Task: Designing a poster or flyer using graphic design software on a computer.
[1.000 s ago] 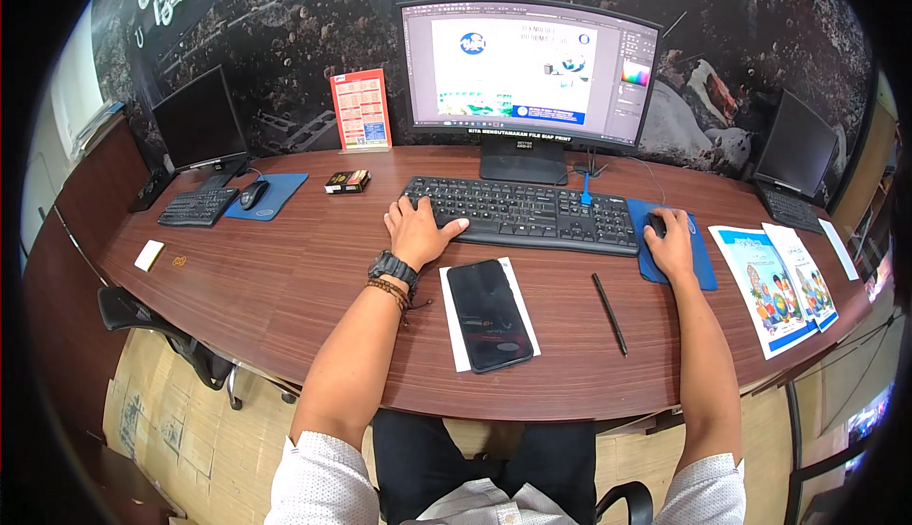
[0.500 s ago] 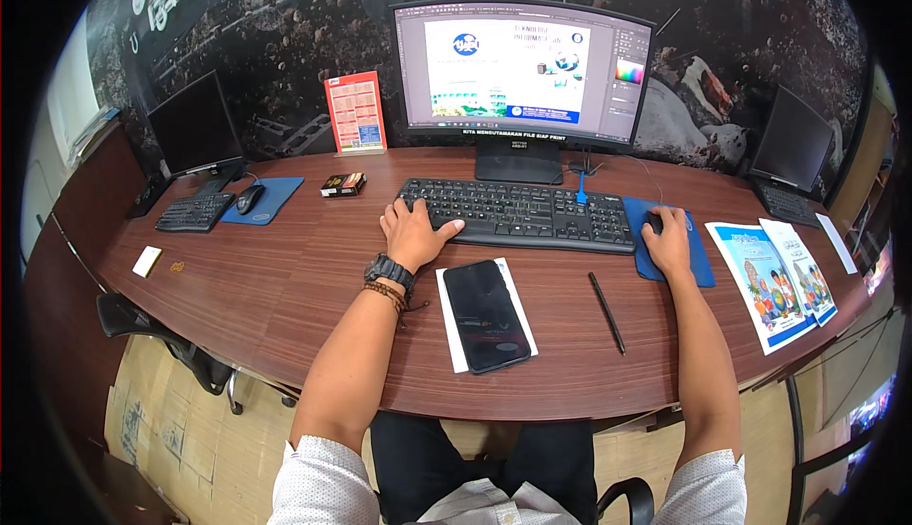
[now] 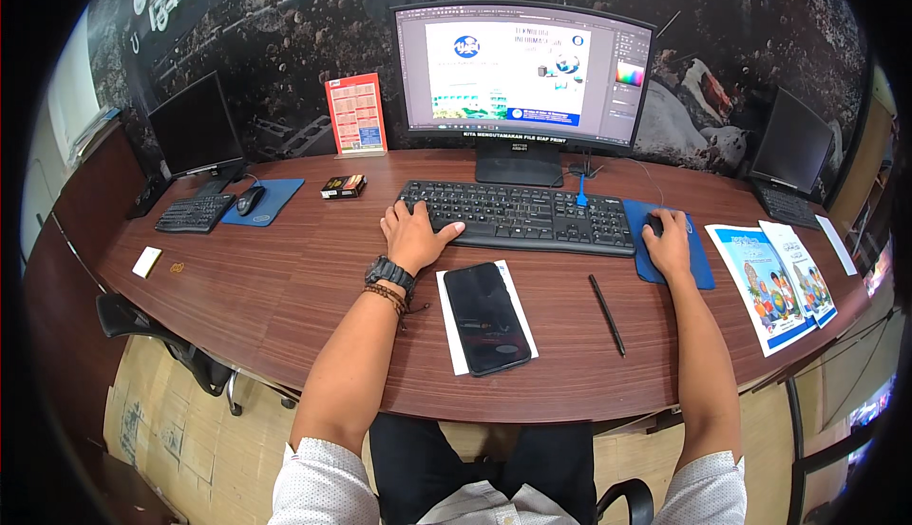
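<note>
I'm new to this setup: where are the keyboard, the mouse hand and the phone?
Keyboard (image 3: 532,216), head view, middle keys.
Right hand (image 3: 671,240), head view, back of hand, on the mouse.
Phone (image 3: 486,316), head view, dark screen.

Black keyboard and mouse flat on desk.
</note>
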Demonstrator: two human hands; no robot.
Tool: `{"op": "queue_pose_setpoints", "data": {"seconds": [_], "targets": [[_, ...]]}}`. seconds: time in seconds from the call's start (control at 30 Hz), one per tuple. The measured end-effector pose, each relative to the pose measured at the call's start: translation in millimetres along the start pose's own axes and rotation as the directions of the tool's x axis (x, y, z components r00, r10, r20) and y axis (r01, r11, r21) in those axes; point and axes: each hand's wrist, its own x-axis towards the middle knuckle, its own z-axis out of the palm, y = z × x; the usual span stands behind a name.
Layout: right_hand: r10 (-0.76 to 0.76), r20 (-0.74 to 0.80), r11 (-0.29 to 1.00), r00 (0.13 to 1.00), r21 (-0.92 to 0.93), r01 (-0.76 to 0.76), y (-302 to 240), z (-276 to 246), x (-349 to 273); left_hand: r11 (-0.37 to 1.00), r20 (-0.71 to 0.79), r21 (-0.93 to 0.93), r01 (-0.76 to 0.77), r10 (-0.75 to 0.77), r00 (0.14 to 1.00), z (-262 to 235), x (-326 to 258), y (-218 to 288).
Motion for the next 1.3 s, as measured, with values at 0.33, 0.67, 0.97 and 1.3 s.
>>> {"op": "queue_pose_setpoints", "data": {"seconds": [0.33,0.67,0.97,1.3], "targets": [[0.000,0.000,1.000,1.000,-0.020,0.000,-2.5,-0.7,0.6,1.000,0.001,0.008,-0.001,0.001,1.000,-0.2,0.0,-1.9],[-0.040,0.001,0.999,0.999,0.010,0.040,-5.5,-3.5,-0.5,1.000,0.002,-0.001,-0.012,0.012,1.000,-1.4,0.9,-0.9],[-0.014,0.014,1.000,1.000,-0.005,0.014,-4.5,-1.4,-1.1,1.000,0.041,0.009,0.017,-0.017,0.999,-5.4,-0.4,1.9],[-0.027,0.023,1.000,0.999,0.000,0.027,-4.0,-2.7,-0.5,0.999,0.046,0.007,0.039,-0.039,0.998,-4.1,0.0,2.8]]}}
